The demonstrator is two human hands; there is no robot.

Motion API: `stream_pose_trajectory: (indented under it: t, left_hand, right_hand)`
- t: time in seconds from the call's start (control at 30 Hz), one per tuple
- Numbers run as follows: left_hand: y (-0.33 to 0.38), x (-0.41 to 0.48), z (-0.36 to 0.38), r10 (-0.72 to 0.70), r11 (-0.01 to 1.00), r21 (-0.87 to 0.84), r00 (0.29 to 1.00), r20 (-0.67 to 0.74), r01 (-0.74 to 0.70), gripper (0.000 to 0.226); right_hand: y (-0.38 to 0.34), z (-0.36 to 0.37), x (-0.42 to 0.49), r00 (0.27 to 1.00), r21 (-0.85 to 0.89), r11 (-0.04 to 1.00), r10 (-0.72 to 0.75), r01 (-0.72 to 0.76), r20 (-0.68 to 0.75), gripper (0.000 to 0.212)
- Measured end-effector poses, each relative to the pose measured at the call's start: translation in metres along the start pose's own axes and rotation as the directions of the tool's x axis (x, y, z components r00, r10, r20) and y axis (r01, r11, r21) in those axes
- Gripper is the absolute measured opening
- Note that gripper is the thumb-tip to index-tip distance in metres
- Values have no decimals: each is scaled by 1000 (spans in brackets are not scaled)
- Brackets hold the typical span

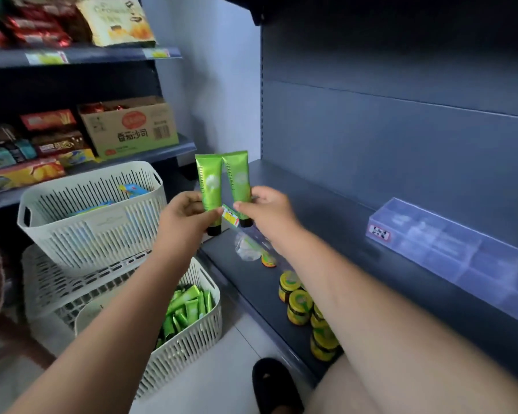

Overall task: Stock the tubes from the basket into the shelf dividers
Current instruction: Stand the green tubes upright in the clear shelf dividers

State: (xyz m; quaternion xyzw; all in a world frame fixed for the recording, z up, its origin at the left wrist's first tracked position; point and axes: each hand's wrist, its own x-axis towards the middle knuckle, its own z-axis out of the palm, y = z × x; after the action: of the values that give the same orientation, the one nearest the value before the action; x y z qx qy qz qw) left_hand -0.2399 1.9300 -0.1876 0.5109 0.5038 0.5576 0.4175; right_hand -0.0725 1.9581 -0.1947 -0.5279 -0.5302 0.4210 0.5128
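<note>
Blurred: the clear dividers (449, 243) at the back right of the shelf (326, 222) are smeared. Whether their compartments hold anything cannot be told.
Unreadable: the print on both held tubes and on the small tag at the dividers' near corner.
Covered: the right forearm hides part of the row of yellow-lidded jars (299, 306). The left forearm crosses the near rim of the lower basket (213, 283).
Uncertain: a yellow-and-green price tag (230, 215) shows between the two hands, and what holds it cannot be told.
Surface: a dark grey shelf with crumpled plastic wrap (247, 246) near its front left corner and the jars along its front edge.
Room: snack shelving on the left with a cardboard box (129, 127). An upper basket (96, 216) is stacked over the lower one. The floor (231, 369) is pale, and a dark slipper (274, 386) is cut off at the bottom.
Left hand (189, 210): fingers and thumb pinch the left tube (209, 182) at its lower half, with the black cap down and clear of the grip.
Right hand (266, 207): pinches the right tube (238, 177) low on its body, cap down.
Tube position: both are upright, side by side and nearly touching, above the shelf's left end and well apart from the dividers.
Remaining stock: loose tubes (186, 306) lie heaped in the lower basket.
</note>
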Motion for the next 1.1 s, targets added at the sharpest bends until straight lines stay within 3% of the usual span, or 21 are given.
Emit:
stream_pose_trajectory:
  t: [0.27,0.7,0.97,1.1]
  left_hand:
    - [24,-23,40,114,979,155,985,126,-133,24]
    - [25,-35,120,129,975,151,966,224,-165,23]
    - [24,-36,171,110,981,126,963,247,-144,25]
    - [30,-45,207,119,984,90,946,301,-152,28]
  right_hand:
    - [-15,-56,-30,989,-32,998,-49,44,-140,14]
    - [-28,-136,-46,960,-55,997,-58,45,-275,6]
    - [-15,-187,-70,891,-55,997,-73,55,-447,7]
    - [-24,-232,-88,840,-92,993,-114,76,-530,24]
